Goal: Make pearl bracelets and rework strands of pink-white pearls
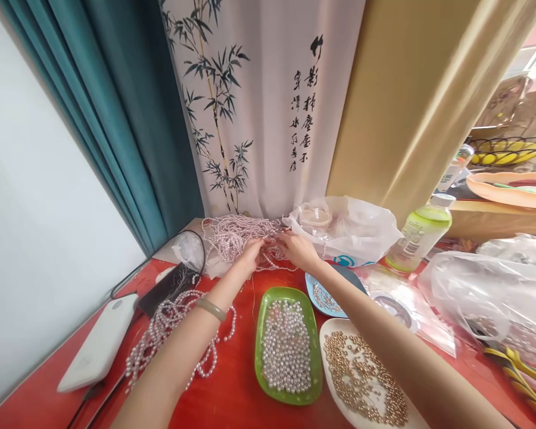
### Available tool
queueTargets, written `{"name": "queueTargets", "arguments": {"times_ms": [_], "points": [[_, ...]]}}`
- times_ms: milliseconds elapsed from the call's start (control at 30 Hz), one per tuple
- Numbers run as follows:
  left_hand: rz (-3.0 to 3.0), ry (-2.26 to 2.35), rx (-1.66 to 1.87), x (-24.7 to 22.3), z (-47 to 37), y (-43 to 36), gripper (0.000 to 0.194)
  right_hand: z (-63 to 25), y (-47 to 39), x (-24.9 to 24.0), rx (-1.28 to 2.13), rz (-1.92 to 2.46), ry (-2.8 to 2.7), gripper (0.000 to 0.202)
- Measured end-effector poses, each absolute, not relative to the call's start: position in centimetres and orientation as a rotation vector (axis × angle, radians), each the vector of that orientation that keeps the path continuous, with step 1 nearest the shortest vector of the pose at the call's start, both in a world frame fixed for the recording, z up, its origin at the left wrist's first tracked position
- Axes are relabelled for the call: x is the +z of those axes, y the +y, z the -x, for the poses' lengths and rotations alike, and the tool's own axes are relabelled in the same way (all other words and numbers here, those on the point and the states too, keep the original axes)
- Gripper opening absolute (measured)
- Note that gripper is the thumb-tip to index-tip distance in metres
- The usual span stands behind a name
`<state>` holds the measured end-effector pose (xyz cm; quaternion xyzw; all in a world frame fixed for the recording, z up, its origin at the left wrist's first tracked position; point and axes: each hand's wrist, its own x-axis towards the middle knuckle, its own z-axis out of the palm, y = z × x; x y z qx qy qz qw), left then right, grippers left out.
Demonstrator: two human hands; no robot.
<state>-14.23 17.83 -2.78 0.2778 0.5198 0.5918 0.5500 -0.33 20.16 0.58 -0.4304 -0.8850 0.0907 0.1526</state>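
Both my arms reach out to a pile of pink bead strands point(234, 233) at the back of the red table. My left hand point(254, 253), below a bangle on the forearm, has its fingers closed at the pile's right side. My right hand point(297, 249) is closed close beside it, fingertips among the strands. What either hand pinches is too small to make out. Nearer me lie a green tray point(259, 351) of pearly beads, a white plate point(339, 390) of gold beads and a blue dish point(312, 286) with small metallic pieces. More bead strands point(172, 313) lie by my left forearm.
A white power bank point(98, 345) and a black phone-like object point(163, 289) lie at the left with cables. Behind my right hand is a plastic bag point(361, 229). Farther right are a green-labelled bottle point(422, 232), another plastic bag point(464, 286) and yellow-handled pliers point(516, 369).
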Motion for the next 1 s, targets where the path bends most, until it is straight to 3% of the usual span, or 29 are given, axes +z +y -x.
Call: {"name": "queueTargets", "arguments": {"times_ms": [233, 400, 600, 767, 1000], "points": [[-0.691, 1.165, 1.447, -2.6, 16.1, 17.0, 0.007, 0.4, 20.8, -0.5, 0.468, 1.312, -2.350, 0.025], [-0.688, 1.172, 1.440, -2.9, 17.7, 16.6, 0.003, -0.6, 23.1, 0.2, 0.867, 1.387, -1.904, 0.034], [-0.709, 1.214, 1.441, -3.6, 18.8, 17.0, 0.006, -1.9, 24.5, 2.2, 1.244, 1.225, -1.293, 0.023], [-0.787, 1.272, 1.441, -3.7, 19.3, 17.9, 0.011, -3.9, 23.4, 5.7, 1.457, 1.056, -1.108, 0.024], [-1.016, 1.441, 1.399, -3.7, 20.6, 18.3, 0.018, -10.8, 24.3, 12.0, 1.300, 1.014, -0.813, 0.035]]}}
